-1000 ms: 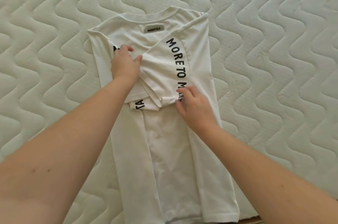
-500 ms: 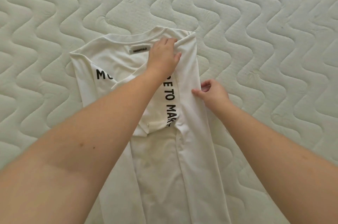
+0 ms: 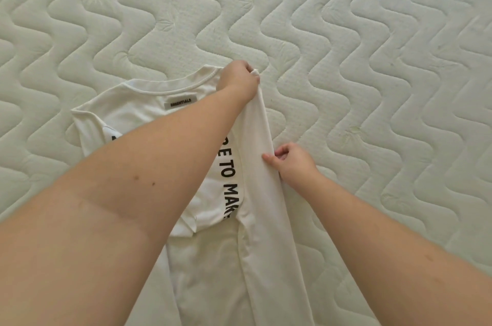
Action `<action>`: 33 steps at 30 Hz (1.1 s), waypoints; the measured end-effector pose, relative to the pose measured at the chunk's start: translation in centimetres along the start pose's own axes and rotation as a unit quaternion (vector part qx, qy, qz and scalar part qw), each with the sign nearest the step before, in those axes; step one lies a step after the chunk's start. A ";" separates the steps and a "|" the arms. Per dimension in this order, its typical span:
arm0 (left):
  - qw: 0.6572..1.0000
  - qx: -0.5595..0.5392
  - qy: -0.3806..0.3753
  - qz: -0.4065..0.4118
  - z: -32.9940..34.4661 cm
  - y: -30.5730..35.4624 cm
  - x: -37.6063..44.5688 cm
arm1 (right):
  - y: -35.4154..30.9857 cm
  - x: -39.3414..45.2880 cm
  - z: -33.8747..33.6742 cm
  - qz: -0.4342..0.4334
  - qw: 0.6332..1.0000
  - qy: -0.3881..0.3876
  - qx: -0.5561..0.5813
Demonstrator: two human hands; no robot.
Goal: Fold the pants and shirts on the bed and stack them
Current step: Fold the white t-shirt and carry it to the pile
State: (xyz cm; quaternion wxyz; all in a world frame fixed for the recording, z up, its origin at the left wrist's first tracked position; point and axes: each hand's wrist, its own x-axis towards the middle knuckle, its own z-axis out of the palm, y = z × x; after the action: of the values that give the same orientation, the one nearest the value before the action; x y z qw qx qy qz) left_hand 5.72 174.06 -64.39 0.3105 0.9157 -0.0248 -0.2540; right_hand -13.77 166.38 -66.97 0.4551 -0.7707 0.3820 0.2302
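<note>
shirt [image 3: 202, 165] lay on the bed [image 3: 372, 59], soft, light, limp we reckoned; our left hand [image 3: 239, 80] pinched its top right corner, right hand [image 3: 290, 160] pinched the folded side edge — best held at corners and edges.

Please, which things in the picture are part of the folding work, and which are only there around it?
Part of the job:
white shirt
left hand, pinching the shirt's top right corner
right hand, pinching its right edge

Only there:
quilted mattress
</note>
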 end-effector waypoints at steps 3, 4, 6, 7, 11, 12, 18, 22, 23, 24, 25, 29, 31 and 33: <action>1.000 -0.006 -0.003 0.019 0.6 -0.6 -0.4 | 0.3 -0.4 0.6 -0.012 1.000 0.004 -0.017; 1.000 -0.008 -0.002 0.026 0.7 -0.7 -0.4 | 0.3 -0.4 0.6 -0.014 1.000 0.007 -0.019; 0.999 -0.018 -0.018 0.045 0.7 -0.9 -0.5 | 0.3 -0.2 0.4 -0.010 1.000 0.006 -0.021; 0.998 -0.028 -0.027 0.059 0.6 -0.9 -0.7 | 0.2 -0.1 0.3 -0.009 1.000 0.006 -0.020; 0.990 -0.109 -0.025 0.087 -0.1 -1.3 -1.5 | 0.2 -0.4 0.8 -0.012 1.000 0.021 -0.019; 0.990 -0.106 -0.023 0.086 -0.3 -1.4 -1.6 | 0.2 -0.5 0.8 -0.015 0.999 0.023 -0.026; 0.996 -0.024 -0.053 0.073 -0.4 -1.9 -1.9 | -0.2 -0.8 -0.1 -0.020 1.000 -0.011 -0.010; 0.996 -0.027 -0.024 0.076 0.2 -1.1 -1.7 | -0.1 -0.9 -0.4 -0.013 1.000 -0.025 0.005; 0.996 -0.027 -0.022 0.084 0.4 -0.7 -1.7 | -0.1 -0.9 -0.5 -0.012 1.000 -0.027 0.007; 0.996 -0.022 -0.021 0.088 0.6 -0.5 -1.7 | 0.0 -0.8 -0.6 -0.012 0.999 -0.029 0.012; 0.996 -0.010 -0.020 0.090 0.8 -0.2 -1.7 | 0.0 -0.8 -0.6 -0.012 0.999 -0.032 0.019; 0.997 0.038 0.006 0.066 1.8 0.2 -1.7 | 0.0 -0.8 -0.6 -0.013 0.999 -0.037 0.030; 0.996 0.057 0.019 0.066 1.9 0.2 -1.7 | 0.1 -0.8 -0.6 -0.015 0.999 -0.037 0.032; 0.995 0.058 0.026 0.075 1.8 0.1 -1.8 | 0.1 -0.8 -0.6 -0.017 0.999 -0.036 0.028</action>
State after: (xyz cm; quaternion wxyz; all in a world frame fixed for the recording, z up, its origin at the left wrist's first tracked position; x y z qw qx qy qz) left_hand 3.28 173.36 -64.72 0.2750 0.9342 -0.0999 -0.2042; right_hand -14.29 166.07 -66.18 0.4940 -0.7551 0.3588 0.2391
